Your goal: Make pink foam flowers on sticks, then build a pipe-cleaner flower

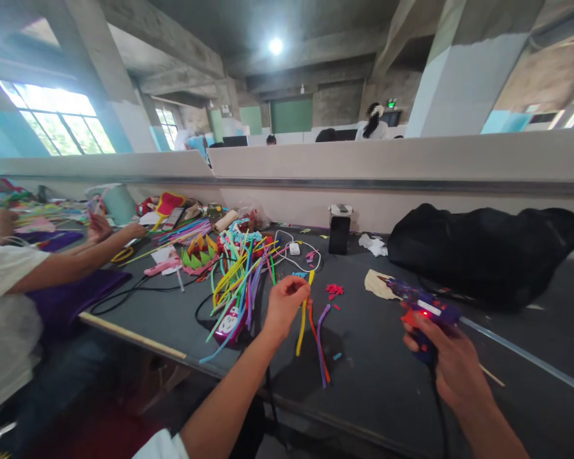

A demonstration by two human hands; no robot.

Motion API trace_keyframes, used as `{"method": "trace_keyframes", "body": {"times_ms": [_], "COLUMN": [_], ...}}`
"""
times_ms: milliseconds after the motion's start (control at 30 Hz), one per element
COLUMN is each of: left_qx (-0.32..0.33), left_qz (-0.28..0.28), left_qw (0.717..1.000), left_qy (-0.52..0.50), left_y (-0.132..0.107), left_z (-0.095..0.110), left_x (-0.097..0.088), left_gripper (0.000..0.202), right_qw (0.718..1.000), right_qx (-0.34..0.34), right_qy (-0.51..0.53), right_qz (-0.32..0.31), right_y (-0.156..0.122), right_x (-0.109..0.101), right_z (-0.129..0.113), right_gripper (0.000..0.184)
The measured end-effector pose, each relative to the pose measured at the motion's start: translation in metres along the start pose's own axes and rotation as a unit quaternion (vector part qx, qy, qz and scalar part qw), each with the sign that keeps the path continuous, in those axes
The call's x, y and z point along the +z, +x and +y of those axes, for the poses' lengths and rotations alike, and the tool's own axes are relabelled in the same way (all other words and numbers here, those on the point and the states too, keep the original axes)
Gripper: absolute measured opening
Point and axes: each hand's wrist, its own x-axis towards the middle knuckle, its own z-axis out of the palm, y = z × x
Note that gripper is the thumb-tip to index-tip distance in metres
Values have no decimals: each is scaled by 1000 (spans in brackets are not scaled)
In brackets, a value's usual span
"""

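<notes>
My left hand (287, 305) pinches a yellow pipe cleaner (301, 328) near its upper part, above the dark table. Beside it lie an orange pipe cleaner (319, 347) and a purple pipe cleaner (321, 338). My right hand (442, 350) is wrapped round a dark purple glue gun (421, 301) with a red light glowing on its side. A long translucent glue stick (521, 356) comes out of the gun's back. The gun's tip points left, over a crumpled beige scrap (379, 285). Small red pieces (334, 291) lie between my hands.
A heap of coloured pipe cleaners (239, 274) covers a purple power strip (229, 322) on the left. Behind are a phone (339, 234), a white charger (294, 248) and a black bag (488, 248). Another person's arm (76, 261) reaches over the table at left.
</notes>
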Motion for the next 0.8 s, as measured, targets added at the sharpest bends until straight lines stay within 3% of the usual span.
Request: {"method": "trace_keyframes", "body": {"times_ms": [67, 167, 267, 400, 500, 633, 800], "left_qx": [-73, -135, -183, -231, -267, -262, -255], "left_qz": [-66, -133, -153, -124, -137, -140, -116], "left_qw": [970, 913, 889, 864, 852, 856, 881], "left_qy": [-222, -362, -391, -430, -429, -422, -381], "left_y": [2, 3, -4, -25, -37, -43, -43], "left_z": [11, 20, 21, 21, 23, 24, 24], "left_x": [0, 0, 1, 4, 7, 11, 11], "left_gripper": [11, 21, 24, 35, 31, 28, 26], "right_qw": [999, 997, 996, 992, 979, 970, 973], "right_qx": [12, 9, 0, -1, -9, -59, -42], "right_qy": [43, 66, 44, -85, -162, -221, -220], "right_qz": [-14, -50, -76, -90, -126, -83, -54], "right_y": [3, 3, -6, -25, -35, -44, -57], "right_x": [14, 31, 33, 14, 4, 11, 22], "right_z": [-11, -21, -9, 23, 30, 20, 15], "right_gripper": [34, 29, 29, 34, 38, 37, 44]}}
